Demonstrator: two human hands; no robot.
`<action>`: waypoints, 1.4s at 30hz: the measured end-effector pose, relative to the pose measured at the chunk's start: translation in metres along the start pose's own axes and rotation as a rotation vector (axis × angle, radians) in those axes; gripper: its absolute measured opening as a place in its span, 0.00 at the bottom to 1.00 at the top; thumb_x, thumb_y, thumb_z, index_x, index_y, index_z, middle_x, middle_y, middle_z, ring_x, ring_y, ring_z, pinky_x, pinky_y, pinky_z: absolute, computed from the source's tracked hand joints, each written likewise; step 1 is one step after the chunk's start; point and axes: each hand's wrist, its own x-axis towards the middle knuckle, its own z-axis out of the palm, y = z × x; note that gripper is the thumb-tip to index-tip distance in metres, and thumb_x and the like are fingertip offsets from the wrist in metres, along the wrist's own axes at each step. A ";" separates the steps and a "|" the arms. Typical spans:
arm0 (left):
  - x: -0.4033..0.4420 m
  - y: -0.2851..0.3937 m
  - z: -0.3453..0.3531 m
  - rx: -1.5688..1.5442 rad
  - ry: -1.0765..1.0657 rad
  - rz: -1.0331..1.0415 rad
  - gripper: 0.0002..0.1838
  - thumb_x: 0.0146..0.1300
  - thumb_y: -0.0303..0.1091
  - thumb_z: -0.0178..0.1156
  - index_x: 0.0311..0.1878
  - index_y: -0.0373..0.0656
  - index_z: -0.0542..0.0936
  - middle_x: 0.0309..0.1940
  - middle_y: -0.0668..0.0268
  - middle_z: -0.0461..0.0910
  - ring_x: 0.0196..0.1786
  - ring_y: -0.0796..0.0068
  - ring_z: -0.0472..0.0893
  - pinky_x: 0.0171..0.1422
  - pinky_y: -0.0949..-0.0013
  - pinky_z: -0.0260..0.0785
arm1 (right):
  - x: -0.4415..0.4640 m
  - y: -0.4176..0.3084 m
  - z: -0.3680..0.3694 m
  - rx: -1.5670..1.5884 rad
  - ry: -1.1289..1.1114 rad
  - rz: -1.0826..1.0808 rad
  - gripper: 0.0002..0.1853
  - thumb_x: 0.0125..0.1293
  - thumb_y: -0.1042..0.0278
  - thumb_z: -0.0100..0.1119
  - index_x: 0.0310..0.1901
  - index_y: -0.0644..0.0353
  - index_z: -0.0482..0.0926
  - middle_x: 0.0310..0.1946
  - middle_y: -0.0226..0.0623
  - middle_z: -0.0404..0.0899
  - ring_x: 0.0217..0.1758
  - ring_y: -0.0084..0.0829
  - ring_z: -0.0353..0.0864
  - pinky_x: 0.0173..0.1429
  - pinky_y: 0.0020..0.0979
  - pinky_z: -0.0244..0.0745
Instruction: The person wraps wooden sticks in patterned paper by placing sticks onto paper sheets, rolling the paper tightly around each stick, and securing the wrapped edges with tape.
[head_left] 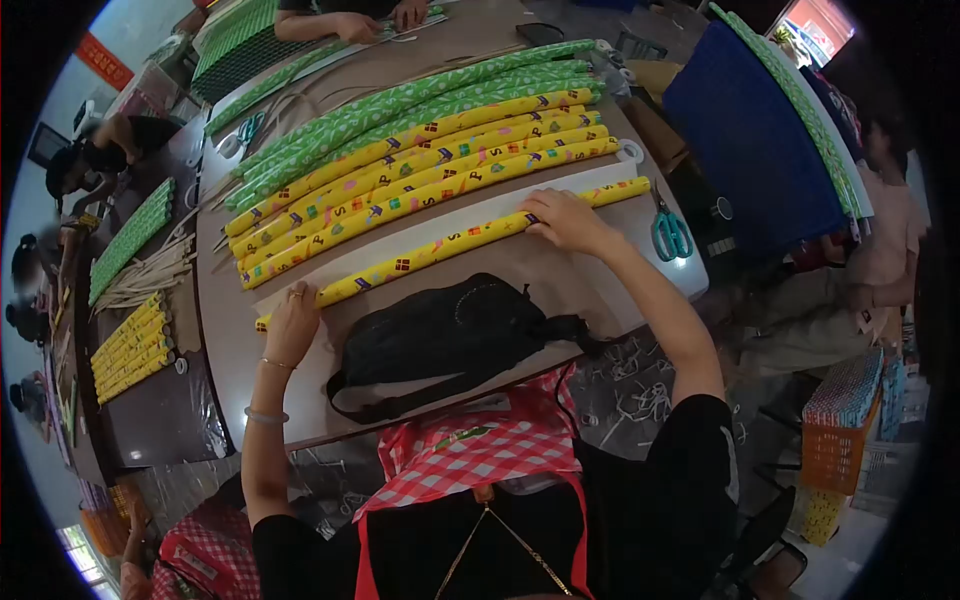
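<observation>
A yellow patterned roll (430, 253) lies slantwise across the table in front of me. Near its left end, my left hand (294, 322) has its fingers closed around it. My right hand (565, 219) rests over the roll toward its right end, fingers bent onto it. Beneath and behind the roll is a white sheet (480, 212). Several more yellow rolls (430, 185) lie side by side farther back, with green patterned rolls (420, 105) beyond them. A black bag (440, 340) sits between the roll and the table's near edge.
Teal scissors (671, 235) lie at the table's right edge; a white tape roll (630, 152) is behind them. Across the table are a co-worker's hands (380, 25). On the left table (190, 420) are more yellow and green rolls. An orange crate (838, 440) stands at right.
</observation>
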 end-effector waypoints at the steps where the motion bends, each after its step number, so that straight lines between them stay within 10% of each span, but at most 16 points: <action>1: -0.001 -0.003 0.001 -0.004 -0.001 0.010 0.16 0.51 0.28 0.56 0.44 0.38 0.69 0.43 0.56 0.69 0.47 0.59 0.73 0.48 0.65 0.70 | -0.001 -0.001 0.001 -0.002 0.000 0.010 0.18 0.57 0.64 0.59 0.49 0.56 0.72 0.44 0.37 0.72 0.51 0.40 0.70 0.54 0.39 0.65; 21: -0.012 -0.002 0.009 -0.068 0.088 -0.079 0.15 0.57 0.29 0.51 0.48 0.39 0.72 0.44 0.57 0.72 0.49 0.57 0.73 0.53 0.61 0.67 | 0.014 0.029 -0.032 -0.187 0.332 0.018 0.11 0.55 0.72 0.58 0.42 0.58 0.79 0.42 0.37 0.75 0.49 0.37 0.73 0.52 0.37 0.66; 30: -0.015 0.004 0.010 -0.100 0.091 -0.129 0.18 0.57 0.29 0.49 0.52 0.40 0.70 0.47 0.58 0.70 0.49 0.60 0.75 0.53 0.63 0.68 | 0.054 0.062 -0.030 -0.095 -0.025 0.117 0.15 0.56 0.68 0.63 0.44 0.58 0.73 0.44 0.41 0.72 0.49 0.42 0.72 0.48 0.40 0.70; 42: -0.022 0.007 0.006 -0.116 0.068 -0.142 0.23 0.55 0.31 0.53 0.56 0.38 0.68 0.53 0.58 0.70 0.55 0.60 0.71 0.60 0.62 0.63 | 0.056 0.052 -0.017 -0.220 0.136 0.029 0.13 0.54 0.65 0.62 0.41 0.54 0.74 0.38 0.38 0.72 0.46 0.41 0.72 0.47 0.40 0.67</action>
